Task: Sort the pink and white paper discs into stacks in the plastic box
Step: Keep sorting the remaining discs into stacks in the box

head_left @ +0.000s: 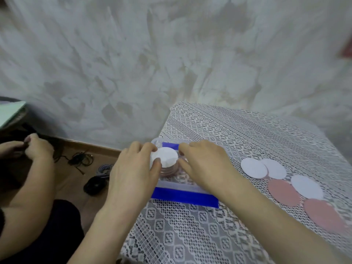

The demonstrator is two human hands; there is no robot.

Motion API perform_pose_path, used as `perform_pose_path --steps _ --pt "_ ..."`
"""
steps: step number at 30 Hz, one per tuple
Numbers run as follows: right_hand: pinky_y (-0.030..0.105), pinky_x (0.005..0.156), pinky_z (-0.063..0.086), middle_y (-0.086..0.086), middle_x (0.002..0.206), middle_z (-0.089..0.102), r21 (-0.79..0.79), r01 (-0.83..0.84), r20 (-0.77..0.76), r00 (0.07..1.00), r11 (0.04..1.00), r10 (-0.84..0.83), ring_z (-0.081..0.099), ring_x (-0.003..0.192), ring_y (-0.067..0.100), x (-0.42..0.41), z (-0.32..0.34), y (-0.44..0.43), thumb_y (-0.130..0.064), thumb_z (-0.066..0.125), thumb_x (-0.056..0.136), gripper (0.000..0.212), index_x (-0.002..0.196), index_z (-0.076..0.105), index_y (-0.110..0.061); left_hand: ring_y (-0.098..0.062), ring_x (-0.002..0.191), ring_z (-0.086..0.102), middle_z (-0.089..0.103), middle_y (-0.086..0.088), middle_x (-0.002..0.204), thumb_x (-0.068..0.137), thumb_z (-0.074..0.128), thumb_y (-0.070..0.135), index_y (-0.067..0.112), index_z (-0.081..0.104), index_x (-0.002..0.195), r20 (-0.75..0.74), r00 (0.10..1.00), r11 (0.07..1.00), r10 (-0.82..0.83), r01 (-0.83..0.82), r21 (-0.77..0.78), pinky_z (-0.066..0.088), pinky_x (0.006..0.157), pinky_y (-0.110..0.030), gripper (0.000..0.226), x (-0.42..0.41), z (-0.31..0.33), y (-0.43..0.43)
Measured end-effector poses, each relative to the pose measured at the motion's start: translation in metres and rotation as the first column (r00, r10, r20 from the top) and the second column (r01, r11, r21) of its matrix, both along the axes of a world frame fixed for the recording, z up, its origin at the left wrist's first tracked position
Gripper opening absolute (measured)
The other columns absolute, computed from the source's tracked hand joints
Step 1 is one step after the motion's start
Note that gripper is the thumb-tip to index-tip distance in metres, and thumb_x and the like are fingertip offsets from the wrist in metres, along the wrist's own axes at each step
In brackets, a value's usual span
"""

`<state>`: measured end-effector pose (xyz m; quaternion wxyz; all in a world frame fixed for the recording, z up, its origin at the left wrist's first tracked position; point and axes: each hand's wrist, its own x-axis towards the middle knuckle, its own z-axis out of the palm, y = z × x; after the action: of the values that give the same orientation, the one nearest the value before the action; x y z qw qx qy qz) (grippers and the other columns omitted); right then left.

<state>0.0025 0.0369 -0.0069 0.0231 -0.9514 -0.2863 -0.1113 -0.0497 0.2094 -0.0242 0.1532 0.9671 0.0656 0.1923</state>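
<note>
Looking down through the head camera, I see both grips wrapped about a stack of paper discs, white on its top sheet and pink along the edges beneath. The stack stands inside a clear plastic box with blue clips at its near and far ends. The box sits on the lace-covered table, close to the table's left edge.

My left grip curls round the stack's left side, with the forefinger at the far rim and the thumb pressing on the near part of the white top. My right grip curls round the right side in the same way, with forefinger and thumb bracketing the rim.

To the right, well apart from the box, loose discs lie flat on the lace. Two overlapping white paper discs lie farthest from me and a third white disc lies nearer. Two pink paper discs lie beside it, partly tucked under its edge.

At the far left another person's hands are held together above the wooden floor, where black cables lie tangled.
</note>
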Motion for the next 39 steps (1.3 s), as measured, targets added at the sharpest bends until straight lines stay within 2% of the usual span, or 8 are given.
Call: perform_pose_path --steps 5,9,13,18,23,29,33,39 --pt "0.036 0.064 0.033 0.002 0.103 0.063 -0.019 0.032 0.088 0.996 0.999 -0.03 0.057 0.097 0.029 -0.015 0.013 -0.031 -0.038 0.043 0.104 0.023 0.111 0.055 -0.02 -0.027 0.098 0.056 0.063 -0.003 0.107 0.095 0.056 0.034 0.02 0.063 0.115 0.031 0.995 0.989 -0.092 0.088 0.118 0.049 0.072 -0.039 0.025 0.014 0.01 -0.032" --pt "0.038 0.069 0.036 0.004 0.109 0.063 -0.002 0.084 0.104 0.991 0.996 -0.084 0.058 0.103 0.029 -0.026 0.023 -0.065 -0.039 0.045 0.104 0.026 0.119 0.056 -0.02 -0.03 0.074 0.059 0.065 -0.008 0.086 0.08 0.074 0.023 0.011 0.071 0.097 0.027 0.976 0.935 -0.214 0.197 0.294 0.049 0.062 -0.039 0.02 0.024 0.014 -0.065" --pt "0.037 0.072 0.035 0.003 0.117 0.062 -0.019 0.187 0.086 0.979 0.982 -0.185 0.056 0.11 0.028 -0.036 0.032 -0.109 -0.042 0.044 0.105 0.03 0.123 0.054 -0.022 -0.033 0.087 0.057 0.065 -0.009 0.097 0.086 0.067 0.028 0.012 0.069 0.105 0.028 0.966 0.932 -0.256 0.239 0.271 0.048 0.069 -0.042 0.025 0.029 0.016 -0.107" --pt "0.038 0.079 0.046 0.001 0.122 0.059 -0.005 0.349 0.008 0.937 0.937 -0.349 0.054 0.114 0.028 -0.045 0.03 -0.174 -0.037 0.049 0.102 0.031 0.13 0.052 -0.024 -0.026 0.103 0.053 0.06 -0.003 0.115 0.098 0.051 0.038 0.019 0.06 0.125 0.074 0.928 0.914 -0.366 0.343 0.218 0.048 0.082 -0.038 0.034 0.026 0.014 -0.165" --pt "0.036 0.079 0.045 -0.002 0.124 0.057 0.06 0.506 -0.101 0.861 0.861 -0.499 0.055 0.112 0.025 -0.064 -0.003 -0.237 -0.041 0.046 0.101 0.034 0.131 0.054 -0.028 -0.024 0.101 0.052 0.06 -0.001 0.114 0.098 0.046 0.039 0.021 0.06 0.126 0.02 0.873 0.861 -0.487 0.476 0.18 0.046 0.084 -0.037 0.036 0.013 -0.018 -0.231" --pt "0.034 0.079 0.05 -0.008 0.113 0.05 0.163 0.537 -0.237 0.836 0.827 -0.496 0.054 0.093 0.015 -0.077 -0.04 -0.265 -0.045 0.041 0.104 0.032 0.125 0.059 -0.028 -0.015 0.101 0.052 0.056 0.004 0.122 0.102 0.041 0.041 0.03 0.059 0.128 -0.025 0.834 0.826 -0.551 0.549 0.126 0.051 0.086 -0.029 0.033 -0.001 -0.048 -0.257" --pt "0.036 0.085 0.052 -0.011 0.117 0.05 0.168 0.537 -0.323 0.822 0.827 -0.469 0.057 0.098 0.012 -0.07 -0.04 -0.282 -0.052 0.051 0.098 0.035 0.128 0.058 -0.034 -0.016 0.101 0.054 0.056 0.003 0.124 0.102 0.043 0.042 0.032 0.062 0.126 -0.034 0.839 0.831 -0.543 0.542 0.125 0.054 0.081 -0.032 0.032 0.004 -0.053 -0.26" --pt "0.037 0.089 0.051 -0.016 0.12 0.049 0.173 0.58 -0.468 0.76 0.796 -0.452 0.058 0.104 0.012 -0.071 -0.039 -0.297 -0.062 0.072 0.079 0.059 0.13 0.055 -0.037 -0.019 0.093 0.055 0.058 0.001 0.117 0.099 0.052 0.041 0.032 0.066 0.108 -0.05 0.852 0.836 -0.521 0.522 0.17 0.049 0.07 -0.028 0.019 0.002 -0.052 -0.261"
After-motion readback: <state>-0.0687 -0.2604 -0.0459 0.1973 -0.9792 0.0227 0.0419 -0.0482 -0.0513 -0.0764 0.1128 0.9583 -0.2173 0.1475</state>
